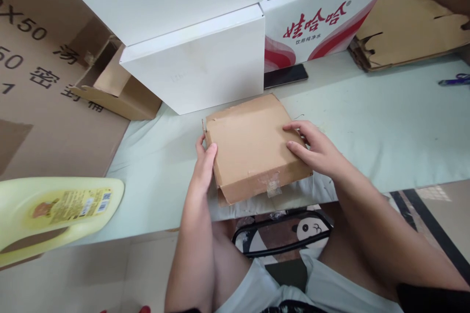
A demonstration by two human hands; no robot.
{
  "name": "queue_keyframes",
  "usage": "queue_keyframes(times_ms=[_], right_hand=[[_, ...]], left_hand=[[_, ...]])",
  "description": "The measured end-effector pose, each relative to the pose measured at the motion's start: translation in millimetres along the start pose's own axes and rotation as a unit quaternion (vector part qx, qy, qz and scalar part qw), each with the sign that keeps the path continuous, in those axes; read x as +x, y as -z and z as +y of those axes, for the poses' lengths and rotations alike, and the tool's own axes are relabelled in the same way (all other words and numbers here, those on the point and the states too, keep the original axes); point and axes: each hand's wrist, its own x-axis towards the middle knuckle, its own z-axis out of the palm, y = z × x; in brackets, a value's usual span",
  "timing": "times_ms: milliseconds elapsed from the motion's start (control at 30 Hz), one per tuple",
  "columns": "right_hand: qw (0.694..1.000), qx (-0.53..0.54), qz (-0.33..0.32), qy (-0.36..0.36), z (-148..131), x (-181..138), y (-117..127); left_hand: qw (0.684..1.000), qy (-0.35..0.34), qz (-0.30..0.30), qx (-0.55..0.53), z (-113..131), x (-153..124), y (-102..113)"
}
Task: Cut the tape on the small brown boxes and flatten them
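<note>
A flat brown cardboard box (253,132) lies at the front of the cloth-covered table, its top closed. Clear tape (273,188) clings to its front side, and a flap hangs loose at the lower left corner. My left hand (204,164) grips the box's left side, the thumb along the edge and the fingers partly hidden behind it. On the right, my right hand (312,146) holds the other side, with thumb and forefinger on the top face and the remaining fingers mostly out of sight.
Behind the box stand a white box (205,68) and a red-and-white printed carton (316,29), with a black phone (286,76) before it. An open carton (128,93) and yellow bottle (81,205) are left; flattened cardboard (407,29) and blue-handled scissors (455,80) lie right.
</note>
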Motion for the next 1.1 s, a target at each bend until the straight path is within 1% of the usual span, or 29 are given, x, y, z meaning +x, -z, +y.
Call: queue_keyframes(times_ms=[333,567,1100], right_hand=[[1.000,-0.004,0.013,0.000,1.2,0.1,-2.9],[1.000,-0.003,0.010,-0.001,-0.9,0.1,-2.6],[1.000,0.008,0.016,-0.001,-1.4,0.3,-3.3]], left_hand=[[1.000,-0.015,-0.008,-0.001,3.3,-4.1,-2.3],[1.000,-0.003,-0.002,0.004,4.9,-4.7,-2.7],[1.000,-0.011,-0.009,-0.021,1.0,-2.8,-0.1]])
